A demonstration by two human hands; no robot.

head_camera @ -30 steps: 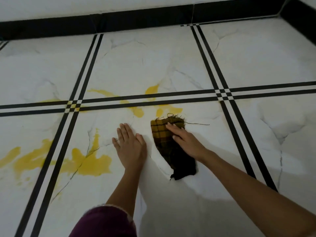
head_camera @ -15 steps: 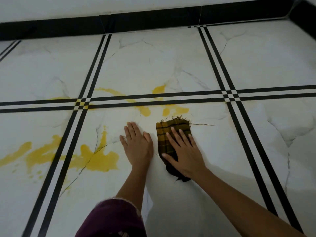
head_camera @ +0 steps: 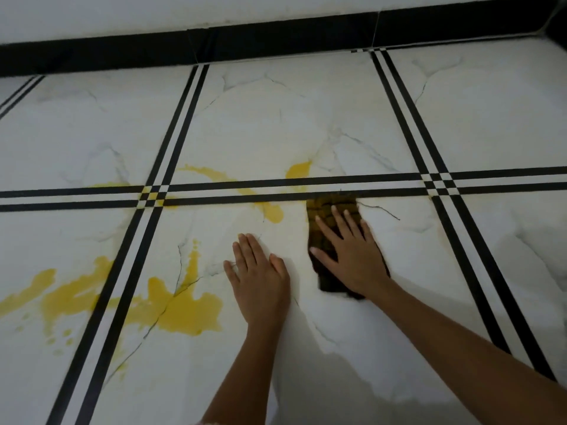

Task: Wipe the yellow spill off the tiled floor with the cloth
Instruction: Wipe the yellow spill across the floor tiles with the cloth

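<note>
A dark yellow-and-black checked cloth lies flat on the white marble-look tiled floor. My right hand presses down on it, fingers spread, palm covering its near half. The cloth's far edge touches the black grout stripe. My left hand rests flat on the bare floor just left of the cloth, holding nothing. Yellow spill lies in patches: a large puddle to the left of my left hand, a streak beside the cloth, and a blob beyond the stripe.
Double black stripes cross the floor between tiles. A black skirting runs along the white wall at the back. More yellow smears spread to the far left across a stripe.
My right hand has pushed the cloth forward over the yellow patch up to the black stripe. My left hand has stayed flat on the floor.
</note>
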